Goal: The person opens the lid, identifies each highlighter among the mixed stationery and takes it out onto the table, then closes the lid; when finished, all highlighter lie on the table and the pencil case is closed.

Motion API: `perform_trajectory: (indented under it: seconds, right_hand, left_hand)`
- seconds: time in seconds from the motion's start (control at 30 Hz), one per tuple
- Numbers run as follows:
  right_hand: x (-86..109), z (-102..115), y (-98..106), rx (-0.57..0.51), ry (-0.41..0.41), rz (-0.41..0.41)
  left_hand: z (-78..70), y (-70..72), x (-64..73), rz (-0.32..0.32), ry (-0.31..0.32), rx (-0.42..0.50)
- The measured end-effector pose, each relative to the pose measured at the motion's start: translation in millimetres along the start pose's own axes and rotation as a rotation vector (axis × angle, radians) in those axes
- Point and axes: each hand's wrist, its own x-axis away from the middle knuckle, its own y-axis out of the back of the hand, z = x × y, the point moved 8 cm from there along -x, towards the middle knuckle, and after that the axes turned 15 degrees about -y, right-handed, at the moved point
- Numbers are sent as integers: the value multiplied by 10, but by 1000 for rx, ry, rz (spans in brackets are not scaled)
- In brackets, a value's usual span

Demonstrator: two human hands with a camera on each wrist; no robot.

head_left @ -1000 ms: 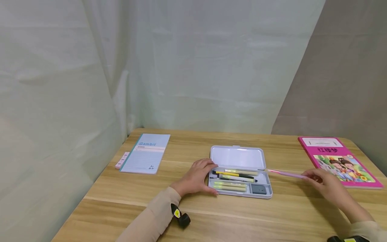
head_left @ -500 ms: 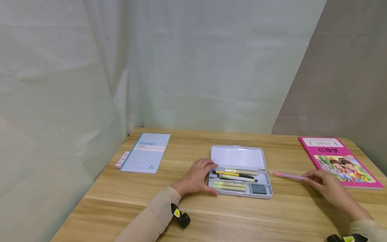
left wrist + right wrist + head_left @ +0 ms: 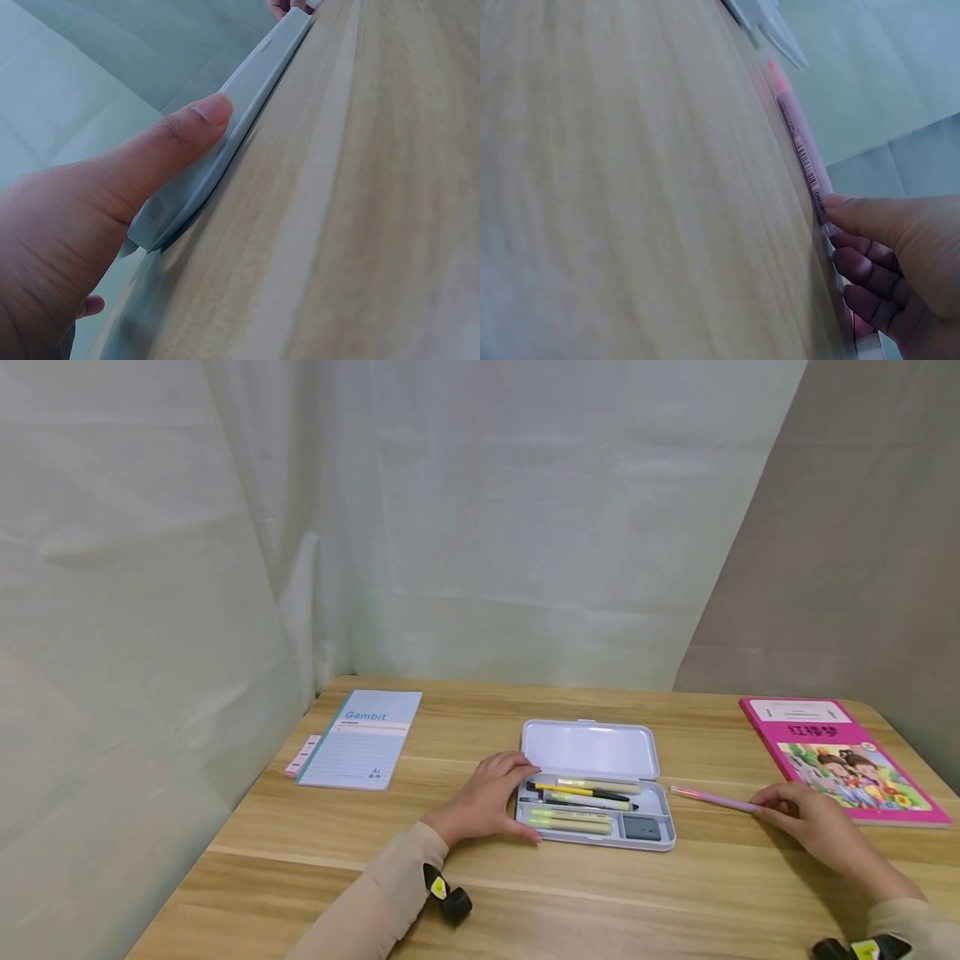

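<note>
A white pencil case [image 3: 588, 752] lies with its lid folded back on the wooden table. My left hand [image 3: 487, 800] grips its left end, the thumb [image 3: 214, 111] along the front wall and the fingers at the far side. Inside are several pale highlighters [image 3: 570, 827], a yellow-and-black pen [image 3: 577, 791] and a dark grey eraser-like block [image 3: 642, 828] in a small compartment. Right of the case, my right hand [image 3: 806, 818] pinches the rear end of a purple highlighter [image 3: 804, 146] with a pink tip under a clear cap. The highlighter's capped end points at the case and lies low, close to the tabletop.
A pink picture-cover book [image 3: 855, 764] lies at the right, just behind my right hand. A light blue notebook [image 3: 360, 743] sits at the far left, partly over a pink-and-white item [image 3: 302, 757]. Pale curtains [image 3: 510, 527] hang behind the table [image 3: 600, 902].
The capped end of the highlighter has dropped toward the table and shifted slightly right, away from the case. My left hand and the case have stayed in place.
</note>
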Motion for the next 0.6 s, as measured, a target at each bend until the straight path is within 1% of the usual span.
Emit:
perform_trajectory:
  seconds: [0.17,0.4,0.5,0.6]
  right_hand:
    - [-7,10,-3,16,-5,7]
    - [-11,29,3,4,-11,24]
    - [-5,39,20,0,-2,12]
    - [9,61,56,-15,24,-19]
  left_hand:
    - [-1,5,2,-2,-3,-1]
    - [-27,32,4,-19,-23,-11]
    - [-33,36,3,-18,-22,-11]
    - [-35,35,2,-16,-20,-5]
